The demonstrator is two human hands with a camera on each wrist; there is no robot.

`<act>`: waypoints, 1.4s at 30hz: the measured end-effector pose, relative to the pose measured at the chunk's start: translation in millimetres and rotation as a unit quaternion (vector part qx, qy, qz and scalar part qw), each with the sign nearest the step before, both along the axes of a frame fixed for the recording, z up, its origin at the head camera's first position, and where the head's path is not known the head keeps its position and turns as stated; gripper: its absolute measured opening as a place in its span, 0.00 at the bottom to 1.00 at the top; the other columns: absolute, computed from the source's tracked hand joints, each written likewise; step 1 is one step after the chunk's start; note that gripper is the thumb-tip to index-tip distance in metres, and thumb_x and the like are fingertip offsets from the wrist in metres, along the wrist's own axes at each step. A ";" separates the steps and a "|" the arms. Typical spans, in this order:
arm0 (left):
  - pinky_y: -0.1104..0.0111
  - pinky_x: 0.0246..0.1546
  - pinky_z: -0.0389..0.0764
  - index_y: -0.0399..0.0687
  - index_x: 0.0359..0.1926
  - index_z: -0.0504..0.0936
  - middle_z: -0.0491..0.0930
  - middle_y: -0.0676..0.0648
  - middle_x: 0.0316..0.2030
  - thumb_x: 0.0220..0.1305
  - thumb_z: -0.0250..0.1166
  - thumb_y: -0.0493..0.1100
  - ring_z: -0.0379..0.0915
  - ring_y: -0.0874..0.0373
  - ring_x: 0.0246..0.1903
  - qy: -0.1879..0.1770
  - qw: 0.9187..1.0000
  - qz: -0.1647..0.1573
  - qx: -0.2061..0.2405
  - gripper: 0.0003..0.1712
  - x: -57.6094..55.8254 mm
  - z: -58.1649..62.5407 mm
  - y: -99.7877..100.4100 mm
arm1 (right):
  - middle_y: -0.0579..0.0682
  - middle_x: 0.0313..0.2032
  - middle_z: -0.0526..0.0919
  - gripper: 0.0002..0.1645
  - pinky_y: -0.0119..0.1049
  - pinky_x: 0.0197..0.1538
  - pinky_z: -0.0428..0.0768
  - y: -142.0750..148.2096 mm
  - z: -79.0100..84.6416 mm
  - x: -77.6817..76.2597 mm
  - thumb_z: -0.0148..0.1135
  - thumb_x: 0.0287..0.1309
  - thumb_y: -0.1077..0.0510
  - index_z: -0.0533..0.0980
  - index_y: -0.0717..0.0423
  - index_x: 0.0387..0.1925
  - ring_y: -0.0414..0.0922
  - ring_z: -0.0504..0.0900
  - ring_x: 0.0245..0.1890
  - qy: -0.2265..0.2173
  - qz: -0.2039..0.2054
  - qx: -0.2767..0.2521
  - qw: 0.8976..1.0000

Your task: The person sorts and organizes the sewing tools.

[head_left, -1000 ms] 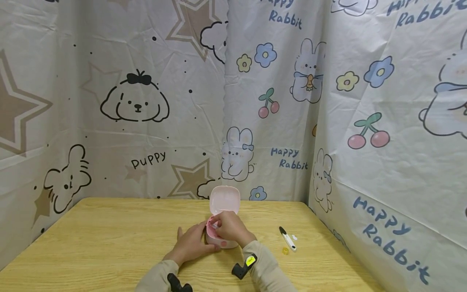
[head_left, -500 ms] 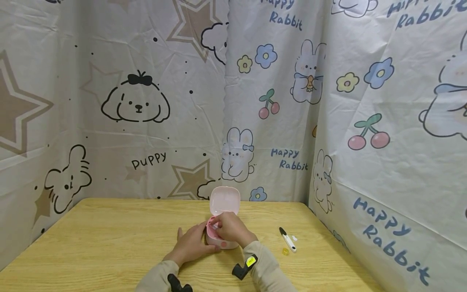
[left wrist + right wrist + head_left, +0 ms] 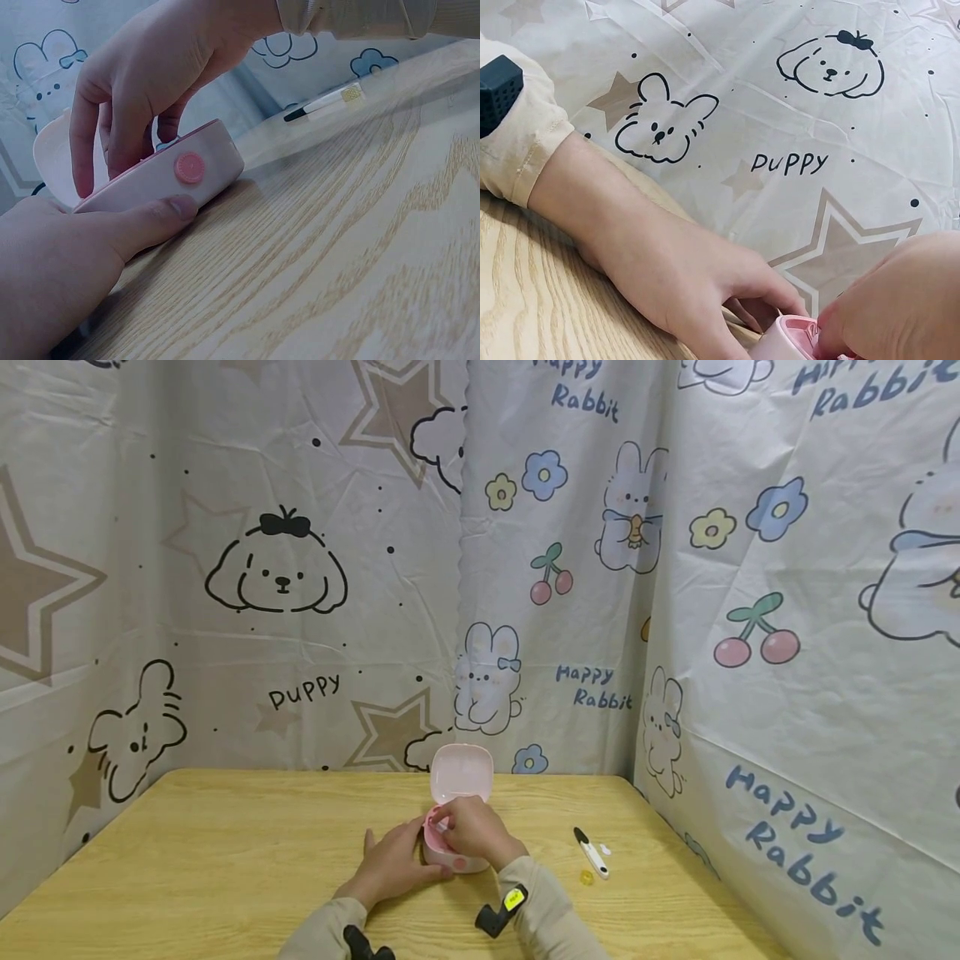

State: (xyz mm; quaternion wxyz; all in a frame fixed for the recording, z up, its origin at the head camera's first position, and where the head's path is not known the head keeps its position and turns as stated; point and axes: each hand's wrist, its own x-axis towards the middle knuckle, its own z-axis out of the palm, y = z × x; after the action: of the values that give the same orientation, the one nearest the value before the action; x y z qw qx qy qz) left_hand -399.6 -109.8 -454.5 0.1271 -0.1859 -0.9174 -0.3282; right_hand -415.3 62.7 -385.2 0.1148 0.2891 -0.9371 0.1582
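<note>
A small pink and white box (image 3: 474, 865) stands on the table with its hinged lid (image 3: 462, 772) raised at the back. On its front is a round pink button (image 3: 189, 167). My left hand (image 3: 393, 860) holds the box from the left, thumb along the front wall and fingers around the side. From above, my right hand (image 3: 480, 831) reaches into the box, fingers bent downward. Something small and pale blue-white shows by those fingers in the left wrist view; I cannot tell whether they pinch it. The right fingertips are hidden inside the box.
To the right lies a slim white tool with a black end (image 3: 592, 852). Beside it are a small white piece (image 3: 605, 848) and a small yellow translucent item (image 3: 587, 877). Printed curtains (image 3: 300, 635) hang behind the wooden table (image 3: 247, 835) and along its sides.
</note>
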 end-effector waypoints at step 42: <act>0.21 0.63 0.35 0.47 0.76 0.68 0.75 0.42 0.67 0.45 0.77 0.75 0.69 0.40 0.67 -0.023 1.000 0.005 0.006 0.64 0.0 1.6 3.1 | 0.45 0.30 0.81 0.14 0.34 0.28 0.75 72.1 33.2 3.2 0.66 0.62 0.64 0.85 0.61 0.49 0.41 0.75 0.27 -0.001 -0.044 -0.054 0.998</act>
State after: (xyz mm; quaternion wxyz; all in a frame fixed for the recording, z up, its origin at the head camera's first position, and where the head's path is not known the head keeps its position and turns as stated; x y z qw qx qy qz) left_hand -399.6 -106.7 -452.9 0.1082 -0.1731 -0.9189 -0.3376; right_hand -412.1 134.7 -352.0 0.1363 0.2407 -0.9391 0.2038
